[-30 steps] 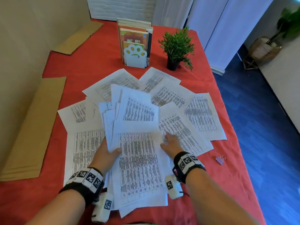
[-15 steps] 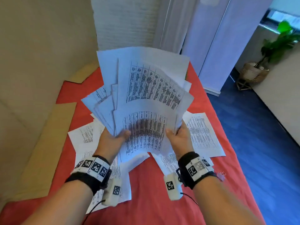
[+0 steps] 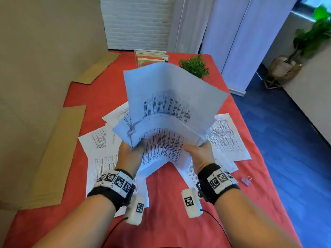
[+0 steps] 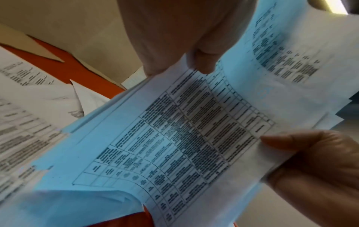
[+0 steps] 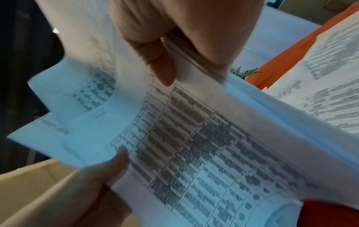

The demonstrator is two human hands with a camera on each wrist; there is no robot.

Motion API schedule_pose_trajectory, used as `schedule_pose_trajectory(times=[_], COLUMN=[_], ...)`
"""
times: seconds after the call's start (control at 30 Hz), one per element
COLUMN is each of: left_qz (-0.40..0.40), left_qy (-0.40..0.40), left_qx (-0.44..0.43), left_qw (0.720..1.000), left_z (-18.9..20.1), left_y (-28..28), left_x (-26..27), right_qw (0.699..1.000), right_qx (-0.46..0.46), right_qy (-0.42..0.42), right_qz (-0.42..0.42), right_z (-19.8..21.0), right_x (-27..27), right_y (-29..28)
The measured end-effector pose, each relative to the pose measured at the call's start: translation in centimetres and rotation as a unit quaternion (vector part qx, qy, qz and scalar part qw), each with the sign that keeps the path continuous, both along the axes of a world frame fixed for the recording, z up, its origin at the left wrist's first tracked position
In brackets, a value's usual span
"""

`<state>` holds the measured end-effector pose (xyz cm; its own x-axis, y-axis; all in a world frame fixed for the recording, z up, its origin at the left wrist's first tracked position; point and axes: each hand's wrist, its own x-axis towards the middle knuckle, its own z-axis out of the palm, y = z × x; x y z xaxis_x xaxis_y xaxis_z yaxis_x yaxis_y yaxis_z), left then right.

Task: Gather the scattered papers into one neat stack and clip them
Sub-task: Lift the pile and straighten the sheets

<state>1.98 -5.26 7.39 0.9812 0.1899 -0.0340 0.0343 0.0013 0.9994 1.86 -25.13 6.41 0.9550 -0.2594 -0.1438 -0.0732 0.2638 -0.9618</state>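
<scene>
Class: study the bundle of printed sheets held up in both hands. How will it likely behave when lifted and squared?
Probably floppy: the bundle of sheets bows between the left hand and right hand. Likely slippery: its edges fan out unevenly. Seemingly light, since only its lower edge is gripped.

The bundle (image 3: 172, 111) is held above the middle of the surface (image 3: 166, 203), left hand (image 3: 129, 154) at its left edge, right hand (image 3: 200, 154) at its right. Loose sheets (image 3: 227, 138) lie on the surface beneath and to both sides. A clip (image 3: 246, 180) lies right of the right wrist. Behind the bundle stand a book rack (image 3: 152, 56) and, to its right, a plant (image 3: 195, 67). Cardboard (image 3: 59, 154) lies along the left edge.
</scene>
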Motion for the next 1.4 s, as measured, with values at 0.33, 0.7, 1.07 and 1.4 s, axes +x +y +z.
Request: schedule_pose_trajectory(times=[0.33,0.7,1.07,1.4], left_qz=[0.078,0.109,0.154,-0.001], left_qy=[-0.084,-0.227,-0.209,-0.226], left_qx=[-0.102,-0.084,-0.045,0.01], left_qw=[0.988,0.964,0.965,0.974], left_z=[2.8,7.2,10.4,5.6], left_y=[0.6,0.7,0.7,2.9], left_x=[1.0,2.6,4.0,4.1], right_qw=[0.999,0.991,0.992,0.996], right_qx=[0.031,-0.066,-0.028,0.025], right_qy=[0.041,0.102,0.103,0.083], right_qz=[0.018,0.048,0.066,0.019], right_z=[-0.5,-1.1,-1.4,-2.4], right_x=[-0.4,0.4,0.7,1.5], right_y=[0.1,0.4,-0.1,-0.6])
